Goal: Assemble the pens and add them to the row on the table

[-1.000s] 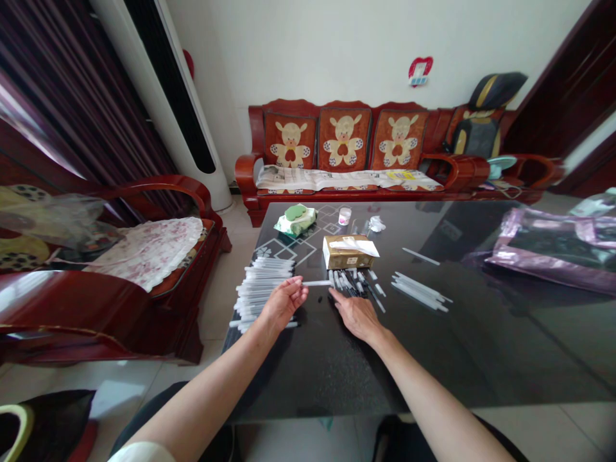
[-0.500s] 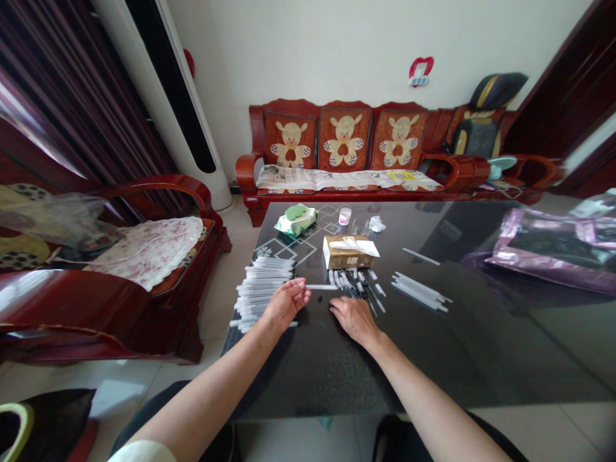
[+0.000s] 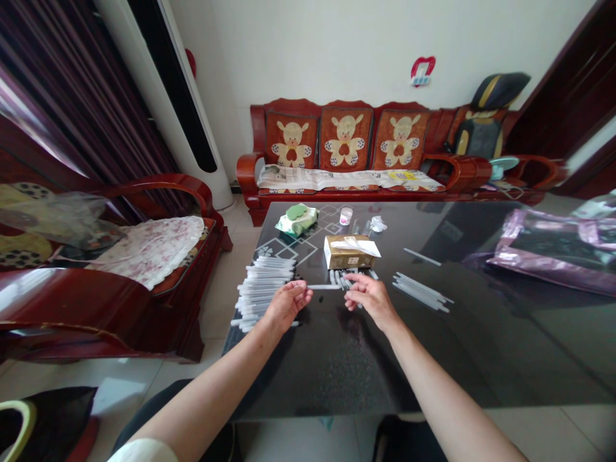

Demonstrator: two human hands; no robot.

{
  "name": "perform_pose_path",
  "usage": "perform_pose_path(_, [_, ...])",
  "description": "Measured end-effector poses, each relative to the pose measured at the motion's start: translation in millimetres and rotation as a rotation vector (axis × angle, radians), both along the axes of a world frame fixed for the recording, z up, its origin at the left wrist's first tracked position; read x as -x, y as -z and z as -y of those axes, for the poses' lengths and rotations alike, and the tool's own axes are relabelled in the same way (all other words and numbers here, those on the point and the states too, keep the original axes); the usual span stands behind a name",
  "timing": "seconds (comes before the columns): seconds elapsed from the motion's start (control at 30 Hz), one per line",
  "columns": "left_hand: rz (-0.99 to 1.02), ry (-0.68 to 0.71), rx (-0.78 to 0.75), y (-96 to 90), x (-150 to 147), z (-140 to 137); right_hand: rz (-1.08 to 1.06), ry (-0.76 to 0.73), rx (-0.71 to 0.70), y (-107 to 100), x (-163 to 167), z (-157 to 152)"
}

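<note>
My left hand (image 3: 290, 304) is closed, pinching a slim whitish pen barrel (image 3: 325, 287) that points right, level above the table. Beside that hand lies a thick stack of similar pen barrels (image 3: 264, 282), some with dark ends. To the right, my right hand (image 3: 371, 301) is raised with its thumb and fingers apart, near the barrel's free end. It partly covers a heap of short white and black pen parts (image 3: 337, 278). Any small piece at its fingertips is too small to make out.
A tissue box (image 3: 350, 253) stands behind the heap. Several loose thin white tubes (image 3: 419, 292) lie to the right, with a single tube (image 3: 421, 256) beyond. Green wipes (image 3: 296, 221), a small cup (image 3: 345, 216) and crumpled tissue (image 3: 378, 224) sit farther back. A purple-edged bag (image 3: 534, 256) lies right.
My right hand has risen from the table and moved a little right, over the heap of pen parts. My left hand keeps the pen barrel almost where it was.
</note>
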State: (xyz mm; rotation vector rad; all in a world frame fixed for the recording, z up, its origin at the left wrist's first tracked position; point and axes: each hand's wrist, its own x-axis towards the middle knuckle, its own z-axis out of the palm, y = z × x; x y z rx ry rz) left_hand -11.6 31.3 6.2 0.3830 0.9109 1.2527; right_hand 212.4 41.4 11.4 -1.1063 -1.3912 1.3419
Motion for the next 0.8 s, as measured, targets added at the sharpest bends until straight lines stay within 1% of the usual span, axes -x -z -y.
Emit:
perform_pose_path(0.13, [-0.002, 0.009, -0.002, -0.5, -1.3, 0.7, -0.109, 0.028, 0.025, -8.3, 0.2, 3.1])
perform_pose_path(0.23, [-0.008, 0.011, -0.006, -1.0, -1.9, 1.4, -0.154, 0.046, 0.043, -10.4, 1.5, 5.1])
perform_pose_path(0.33, [-0.019, 0.013, -0.008, -0.8, -2.0, 1.8, -0.194, 0.031, 0.060, -11.5, 2.3, 6.4])
perform_pose_path(0.8, [-0.036, 0.006, -0.004, 1.9, -3.2, 1.0, -0.207, -0.038, 0.062, -12.5, 5.6, 7.1])
